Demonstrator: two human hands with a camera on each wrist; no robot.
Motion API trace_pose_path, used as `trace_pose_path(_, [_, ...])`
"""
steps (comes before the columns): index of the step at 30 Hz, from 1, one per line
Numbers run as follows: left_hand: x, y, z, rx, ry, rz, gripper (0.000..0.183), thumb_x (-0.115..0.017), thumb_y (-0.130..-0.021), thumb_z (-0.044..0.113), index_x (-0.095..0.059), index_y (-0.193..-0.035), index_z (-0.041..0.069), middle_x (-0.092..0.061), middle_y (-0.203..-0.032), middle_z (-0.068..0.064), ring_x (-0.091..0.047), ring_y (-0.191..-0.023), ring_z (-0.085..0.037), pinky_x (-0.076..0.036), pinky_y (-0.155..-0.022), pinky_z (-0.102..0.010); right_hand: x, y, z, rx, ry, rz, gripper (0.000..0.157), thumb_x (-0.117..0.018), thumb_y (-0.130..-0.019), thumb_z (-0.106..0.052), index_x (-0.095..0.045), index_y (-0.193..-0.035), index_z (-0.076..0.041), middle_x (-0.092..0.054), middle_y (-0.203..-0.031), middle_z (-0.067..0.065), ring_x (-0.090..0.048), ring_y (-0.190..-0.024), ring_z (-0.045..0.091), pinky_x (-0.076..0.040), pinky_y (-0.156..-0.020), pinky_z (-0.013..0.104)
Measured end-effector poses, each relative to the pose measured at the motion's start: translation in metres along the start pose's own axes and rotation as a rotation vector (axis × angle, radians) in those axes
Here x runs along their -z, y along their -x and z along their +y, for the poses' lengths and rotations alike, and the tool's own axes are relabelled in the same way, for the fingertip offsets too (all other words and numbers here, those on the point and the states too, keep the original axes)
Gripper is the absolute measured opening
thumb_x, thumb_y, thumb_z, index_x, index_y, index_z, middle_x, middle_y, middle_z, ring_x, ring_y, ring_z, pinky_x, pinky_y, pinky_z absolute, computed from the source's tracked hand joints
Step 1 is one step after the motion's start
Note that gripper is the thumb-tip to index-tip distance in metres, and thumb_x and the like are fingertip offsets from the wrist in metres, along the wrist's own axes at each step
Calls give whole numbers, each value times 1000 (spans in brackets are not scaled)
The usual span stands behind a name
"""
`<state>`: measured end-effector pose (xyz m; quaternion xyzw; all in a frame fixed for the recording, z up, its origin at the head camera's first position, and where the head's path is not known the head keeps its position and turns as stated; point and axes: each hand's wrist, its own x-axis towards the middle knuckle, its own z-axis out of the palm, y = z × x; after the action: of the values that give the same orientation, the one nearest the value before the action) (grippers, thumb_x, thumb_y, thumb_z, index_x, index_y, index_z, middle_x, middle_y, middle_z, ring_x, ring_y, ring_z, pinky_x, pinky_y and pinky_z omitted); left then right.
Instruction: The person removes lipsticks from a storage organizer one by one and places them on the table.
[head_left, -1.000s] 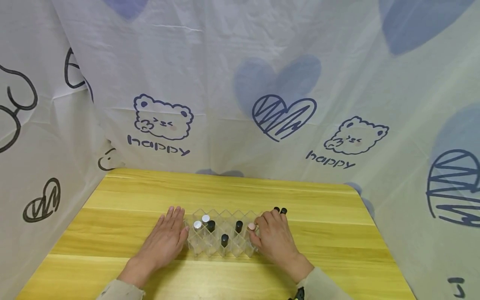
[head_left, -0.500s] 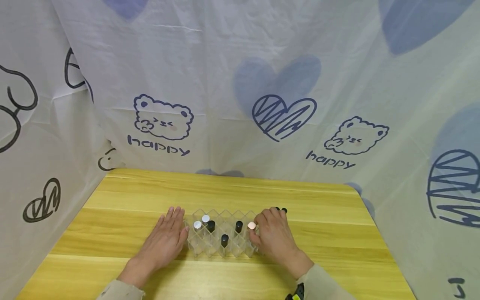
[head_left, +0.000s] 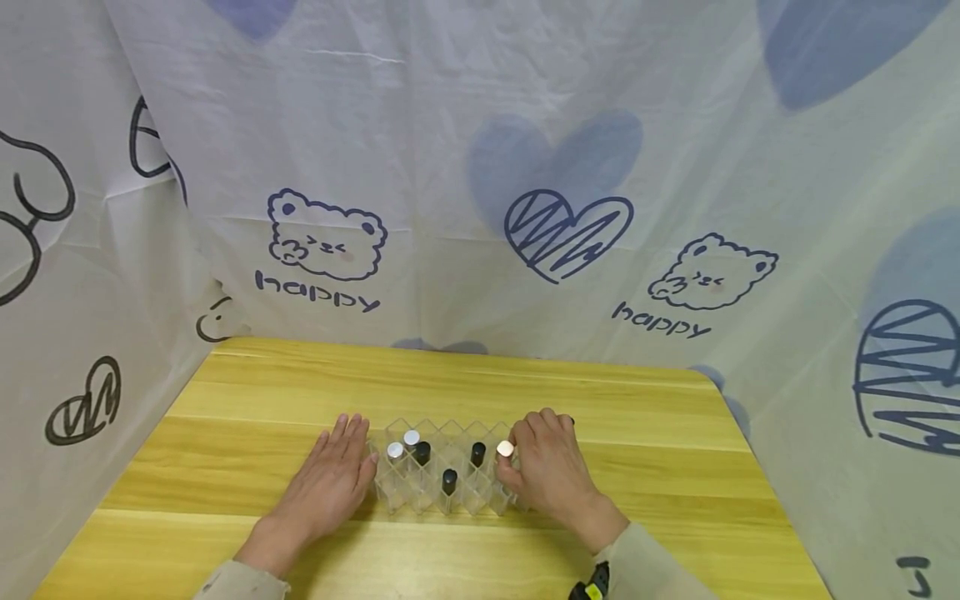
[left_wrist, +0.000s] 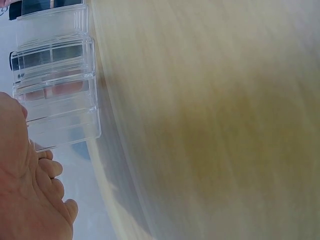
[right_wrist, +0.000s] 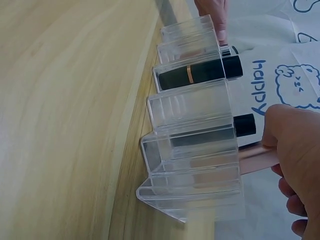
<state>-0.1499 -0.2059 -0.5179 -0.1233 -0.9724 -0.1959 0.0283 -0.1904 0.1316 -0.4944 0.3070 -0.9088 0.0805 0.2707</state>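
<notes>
A clear plastic lipstick organizer [head_left: 472, 500] with diamond-shaped slots stands on the table between both hands. Flat and straight-fingered, the left hand [head_left: 330, 479] lies at its left end, thumb against the side. At the right end, the right hand [head_left: 551, 467] pinches a pink lipstick tube [right_wrist: 257, 159] between thumb and fingers; its lower part is inside a slot. Its shiny pink top [head_left: 505, 448] shows in the head view. Black-capped lipstick tubes [head_left: 449, 480] and silver-topped tubes [head_left: 395, 451] stand upright in other slots.
Behind the right hand, one black cap [head_left: 572, 421] peeks out, mostly hidden. The wooden table [head_left: 420, 558] ends at a patterned white cloth [head_left: 450, 275] hung at the back and sides.
The pink tube's top has risen slightly and looks brighter, with the right hand shifted a little up. One of two black caps behind that hand is now covered. The left hand stays still.
</notes>
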Motion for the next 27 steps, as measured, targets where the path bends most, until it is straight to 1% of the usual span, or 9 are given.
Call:
trace_pose_path(9, [1,0,1,-9,-22,2,65,-33,-116,38,-27,-163,-7,-28,-170,-26,-21,-160,-44,-18,-131,-62,3,-1,1,31,33,12,18,-76,-83,-27,-62,-81,-16,-55,-77,-3,-45,-74,20,-33,-71,33])
trace_pose_path(14, [4,0,2,-15,-55,9,65,-34,-116,37,-28,-162,-7,-28,-170,-26,-22,-160,-44,-19,-131,-62,8,-3,1,40,34,11,19,-76,-84,-28,-62,-81,-15,-56,-78,-3,-46,-74,20,-32,-70,32])
trace_pose_path(21, [5,0,3,-27,-118,20,64,-36,-115,36,-31,-161,-8,-27,-170,-26,-23,-160,-44,-18,-131,-62,15,-5,1,20,16,8,20,-74,-85,-30,-62,-81,-14,-57,-80,-3,-47,-76,21,-33,-70,32])
trace_pose_path(27, [5,-1,4,-26,-126,20,63,-35,-115,35,-30,-162,-8,-28,-170,-26,-23,-160,-44,-18,-131,-62,23,-7,2,12,-9,22,22,-74,-85,-32,-64,-83,-13,-57,-80,-2,-46,-75,21,-31,-70,31])
